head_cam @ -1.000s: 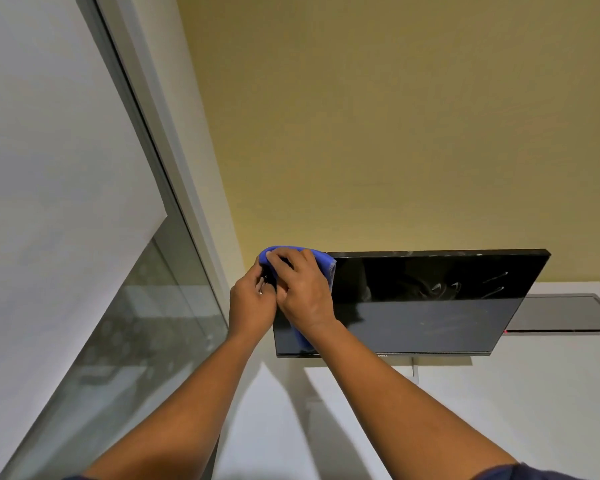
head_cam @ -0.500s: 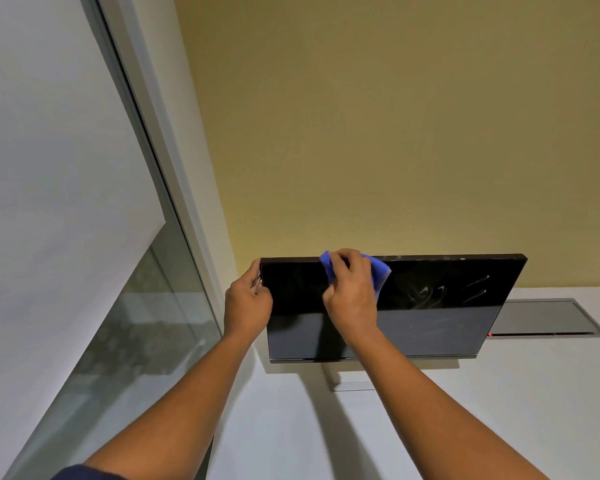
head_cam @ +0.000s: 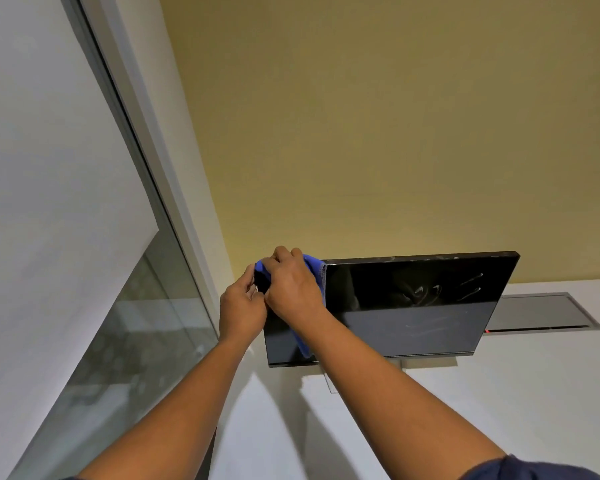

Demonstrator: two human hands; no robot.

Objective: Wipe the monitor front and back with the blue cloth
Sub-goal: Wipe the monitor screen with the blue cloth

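So that the monitor [head_cam: 413, 306] near the table's [head_cam: 499, 410] back edge stayed steady, my left hand [head_cam: 241, 311] gripped its corner while my right hand's [head_cam: 291, 289] fingers [head_cam: 281, 252] pressed the cloth [head_cam: 314, 271], draped over the top.

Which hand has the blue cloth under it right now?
The right hand, at the monitor's top left corner, presses the blue cloth there. The left hand only grips the monitor's left edge, no cloth under it.

monitor [head_cam: 413, 306] on desk [head_cam: 499, 393]; cloth [head_cam: 316, 271] over its left top corner.
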